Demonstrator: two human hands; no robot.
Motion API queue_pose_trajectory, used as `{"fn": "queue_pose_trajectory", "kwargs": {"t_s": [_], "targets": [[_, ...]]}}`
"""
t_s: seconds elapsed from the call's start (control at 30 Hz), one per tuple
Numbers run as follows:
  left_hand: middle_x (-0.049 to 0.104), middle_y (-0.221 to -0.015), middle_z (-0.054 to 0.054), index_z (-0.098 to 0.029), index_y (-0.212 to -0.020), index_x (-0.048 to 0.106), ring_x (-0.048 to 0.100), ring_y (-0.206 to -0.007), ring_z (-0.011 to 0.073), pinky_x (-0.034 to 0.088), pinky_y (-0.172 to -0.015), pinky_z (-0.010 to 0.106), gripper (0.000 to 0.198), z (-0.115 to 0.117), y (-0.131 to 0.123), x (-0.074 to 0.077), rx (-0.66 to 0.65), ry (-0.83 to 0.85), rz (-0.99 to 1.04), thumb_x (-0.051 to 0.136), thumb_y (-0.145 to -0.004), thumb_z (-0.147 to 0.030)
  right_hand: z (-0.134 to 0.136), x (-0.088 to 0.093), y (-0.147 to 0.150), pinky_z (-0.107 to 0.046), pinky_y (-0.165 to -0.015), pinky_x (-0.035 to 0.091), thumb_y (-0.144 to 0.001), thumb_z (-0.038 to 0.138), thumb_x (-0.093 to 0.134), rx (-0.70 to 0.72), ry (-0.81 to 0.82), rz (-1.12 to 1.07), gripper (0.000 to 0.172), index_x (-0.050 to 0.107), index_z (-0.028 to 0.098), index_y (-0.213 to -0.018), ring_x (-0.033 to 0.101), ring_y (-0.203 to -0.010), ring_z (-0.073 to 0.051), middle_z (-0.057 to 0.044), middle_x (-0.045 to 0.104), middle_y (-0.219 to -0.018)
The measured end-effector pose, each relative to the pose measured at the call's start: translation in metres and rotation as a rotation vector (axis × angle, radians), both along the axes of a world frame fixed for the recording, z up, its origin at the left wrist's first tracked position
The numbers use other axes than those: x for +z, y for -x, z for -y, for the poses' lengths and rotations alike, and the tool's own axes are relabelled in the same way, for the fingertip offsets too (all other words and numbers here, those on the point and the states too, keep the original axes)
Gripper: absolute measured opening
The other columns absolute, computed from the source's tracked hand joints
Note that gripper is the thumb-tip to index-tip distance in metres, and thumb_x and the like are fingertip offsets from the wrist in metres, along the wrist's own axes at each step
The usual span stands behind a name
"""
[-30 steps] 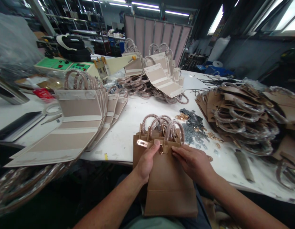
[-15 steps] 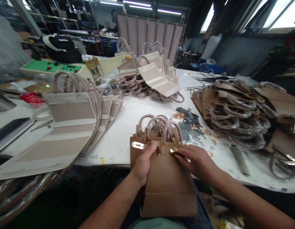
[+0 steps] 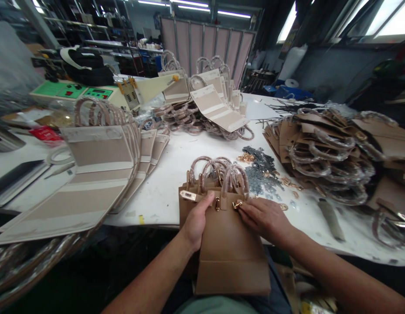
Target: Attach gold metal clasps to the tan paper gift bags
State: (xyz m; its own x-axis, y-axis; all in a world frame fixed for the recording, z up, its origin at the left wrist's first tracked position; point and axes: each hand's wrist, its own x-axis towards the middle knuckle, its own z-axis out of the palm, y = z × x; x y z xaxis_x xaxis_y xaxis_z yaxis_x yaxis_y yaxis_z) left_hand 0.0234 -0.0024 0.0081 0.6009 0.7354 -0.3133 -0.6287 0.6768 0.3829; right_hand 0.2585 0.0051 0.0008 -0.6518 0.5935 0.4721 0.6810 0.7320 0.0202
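A brown handbag body [image 3: 233, 244] stands at the table's front edge, its smooth lower panel hanging toward my lap. My left hand [image 3: 195, 224] is closed around its left side, thumb lying on the front near the top. Between my right fingertips is a small gold metal fitting [image 3: 236, 204], held against the bag's upper right; my right hand [image 3: 267, 218] pinches it and partly hides it. A gold loop [image 3: 217, 203] sits at the top centre between the hands. To the left a strap end bears a gold plate [image 3: 188, 196]. Plastic-wrapped handles [image 3: 235, 174] rise behind.
Loose gold fittings [image 3: 246, 157] and dark flat pieces [image 3: 261, 168] lie beyond my right hand. Brown bag bodies [image 3: 307, 131] are heaped at right, near a grey-green rod-like thing [image 3: 331, 220]. Beige-lined panels [image 3: 100, 179] stand at left; more [image 3: 218, 107] are piled behind.
The gold fitting in my right fingers has turned slightly and more of it shows. The strap end with the gold plate has tilted a little. My left hand keeps its hold.
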Motion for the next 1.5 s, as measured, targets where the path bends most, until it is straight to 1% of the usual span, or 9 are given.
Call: {"fn": "queue_pose_trajectory", "kwargs": {"t_s": [0.27,0.43,0.6,0.9,1.07,1.17,1.27,1.37,1.5], "targets": [[0.08,-0.107,0.017,-0.012,-0.131,0.069,0.075,-0.104,0.0365,0.055,-0.099,0.05,0.06,0.0,0.001,-0.001,-0.002,0.003,-0.01,0.058,-0.094,-0.058,-0.007,0.02,0.002,-0.031,-0.068,0.05,-0.106,0.025,0.051,0.075,-0.006,0.125,0.022,0.071,0.017,-0.109,0.064,-0.071,-0.018,-0.006,0.073,-0.084],[0.08,-0.105,0.017,-0.012,-0.129,0.07,0.076,-0.104,0.0363,0.056,-0.098,0.049,0.058,0.0,0.001,-0.003,0.01,0.024,-0.003,0.058,-0.094,-0.057,-0.009,0.007,0.0,-0.031,-0.069,0.049,-0.105,0.024,0.053,0.063,-0.039,0.075,0.018,0.071,0.019,-0.11,0.064,-0.072,-0.017,-0.006,0.074,-0.085],[0.081,-0.103,0.017,-0.012,-0.128,0.071,0.076,-0.101,0.0363,0.057,-0.096,0.049,0.058,-0.002,0.002,-0.003,0.03,0.045,-0.021,0.059,-0.093,-0.057,-0.002,-0.009,-0.002,-0.036,-0.076,0.05,-0.103,0.018,0.055,0.048,0.052,-0.027,0.023,0.065,0.02,-0.124,0.066,-0.082,-0.02,-0.008,0.075,-0.098],[0.081,-0.103,0.015,-0.015,-0.13,0.07,0.076,-0.103,0.0362,0.057,-0.096,0.051,0.059,-0.004,0.0,-0.005,-0.006,0.016,-0.042,0.059,-0.093,-0.059,0.034,-0.009,0.021,-0.049,-0.094,0.048,-0.105,0.027,0.05,-0.203,0.153,-0.022,0.034,0.061,0.019,-0.137,0.062,-0.108,-0.029,-0.013,0.069,-0.119],[0.08,-0.104,0.016,-0.013,-0.124,0.073,0.075,-0.104,0.0353,0.057,-0.096,0.049,0.053,0.005,0.001,0.002,0.031,-0.07,-0.075,0.06,-0.094,-0.054,0.036,0.009,0.021,-0.043,-0.083,0.053,-0.105,0.028,0.054,-0.193,0.297,-0.318,0.025,0.071,0.026,-0.123,0.064,-0.095,-0.024,-0.008,0.07,-0.105],[0.08,-0.108,0.014,-0.015,-0.121,0.075,0.075,-0.102,0.0334,0.057,-0.094,0.045,0.041,0.014,0.007,0.008,0.095,-0.251,-0.206,0.072,-0.089,-0.039,0.032,0.026,0.015,-0.041,-0.084,0.058,-0.101,0.031,0.063,-0.168,0.314,-0.515,0.021,0.073,0.031,-0.119,0.066,-0.1,-0.024,-0.007,0.067,-0.108],[0.079,-0.112,0.013,-0.016,-0.122,0.075,0.074,-0.102,0.0326,0.057,-0.093,0.042,0.042,0.021,0.013,0.017,0.132,-0.444,-0.389,0.08,-0.084,-0.032,0.029,0.044,0.009,-0.048,-0.098,0.057,-0.092,0.036,0.074,-0.203,0.268,-0.545,0.053,0.06,0.032,-0.142,0.058,-0.126,-0.031,-0.011,0.057,-0.139],[0.078,-0.116,0.012,-0.018,-0.125,0.074,0.073,-0.107,0.0328,0.054,-0.098,0.042,0.043,0.024,0.018,0.026,0.11,-0.555,-0.466,0.079,-0.085,-0.034,0.028,0.056,0.006,-0.046,-0.098,0.059,-0.087,0.037,0.078,-0.224,0.326,-0.544,0.078,0.042,0.035,-0.156,0.055,-0.134,-0.032,-0.011,0.046,-0.154],[0.079,-0.115,0.01,-0.02,-0.121,0.077,0.071,-0.11,0.0353,0.056,-0.093,0.041,0.041,0.024,0.019,0.03,0.086,-0.592,-0.566,0.079,-0.084,-0.037,0.027,0.056,0.005,-0.043,-0.085,0.059,-0.087,0.029,0.079,-0.197,0.337,-0.461,0.076,0.045,0.037,-0.154,0.067,-0.104,-0.027,-0.007,0.068,-0.12]]}}
